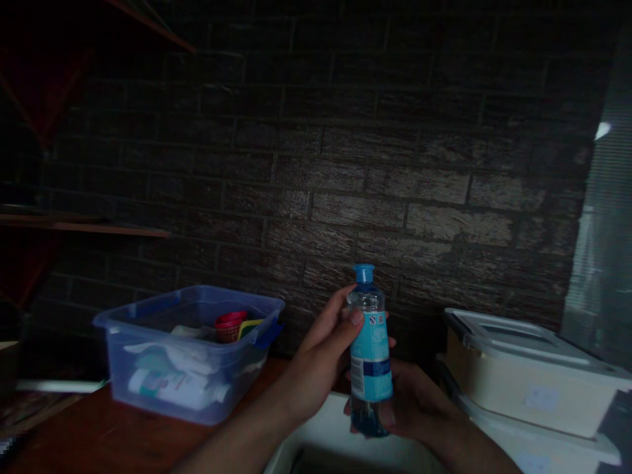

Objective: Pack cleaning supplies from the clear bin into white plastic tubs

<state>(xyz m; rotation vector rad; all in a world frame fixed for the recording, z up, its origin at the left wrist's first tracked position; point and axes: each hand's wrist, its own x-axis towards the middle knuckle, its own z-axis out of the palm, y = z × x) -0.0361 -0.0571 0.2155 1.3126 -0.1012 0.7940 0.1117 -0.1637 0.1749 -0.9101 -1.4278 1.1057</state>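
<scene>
A clear plastic bottle (370, 352) with a blue cap and a light-blue label stands upright in the air between both hands. My left hand (328, 342) wraps its upper part, thumb lying on the label near the shoulder. Lower down, my right hand (409, 398) grips the bottle near its base, with some fingers hidden behind it. Beneath the hands is an open white container (289, 438), only partly in view. The bottle's label shows a barcode and small print that I cannot read.
A translucent blue bin (172, 388) on the wooden surface (99, 434) at left holds a white bottle, a red basket (230, 327) and other items. Stacked lidded white boxes (533, 378) stand at right. Behind rises a dark brick wall (345, 164); shelves (113, 228) jut out at left.
</scene>
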